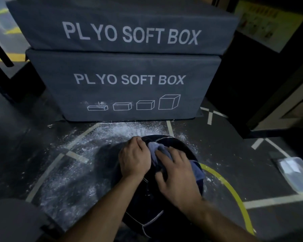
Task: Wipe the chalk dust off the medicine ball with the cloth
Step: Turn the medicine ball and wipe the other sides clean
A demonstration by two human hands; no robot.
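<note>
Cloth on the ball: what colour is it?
Blue-grey cloth, plain, seen in the head view against the dark ball.
</note>
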